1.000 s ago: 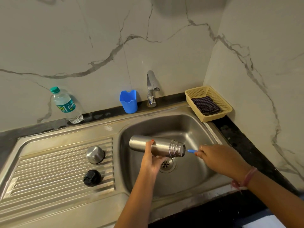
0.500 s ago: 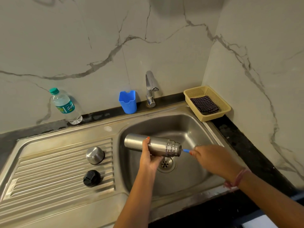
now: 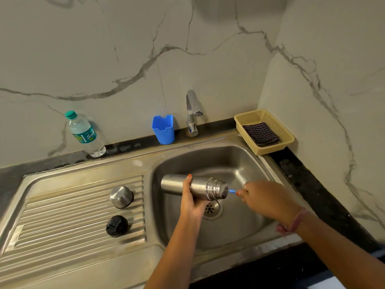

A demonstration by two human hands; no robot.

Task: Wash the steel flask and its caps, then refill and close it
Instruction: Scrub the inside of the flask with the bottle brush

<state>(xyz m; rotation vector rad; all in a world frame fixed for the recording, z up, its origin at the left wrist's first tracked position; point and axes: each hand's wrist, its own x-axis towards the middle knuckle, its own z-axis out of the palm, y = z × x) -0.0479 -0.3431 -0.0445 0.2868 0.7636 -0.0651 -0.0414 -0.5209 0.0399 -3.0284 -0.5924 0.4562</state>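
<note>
A: Any writing visible? The water bottle [image 3: 85, 134] label looks like "Sig…", rest unreadable.

B: Yeah. Left hand [image 3: 191, 200] wraps the steel flask [image 3: 195, 187] sideways over the sink [image 3: 245, 163]; right hand [image 3: 265, 198] pinches a blue handle [image 3: 232, 191] at its mouth.

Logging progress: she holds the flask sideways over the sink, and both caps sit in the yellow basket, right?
Not quite. The head view shows the steel cap and black cap on the ribbed drainboard; the yellow basket holds only a checked cloth. The flask part is right.
</note>
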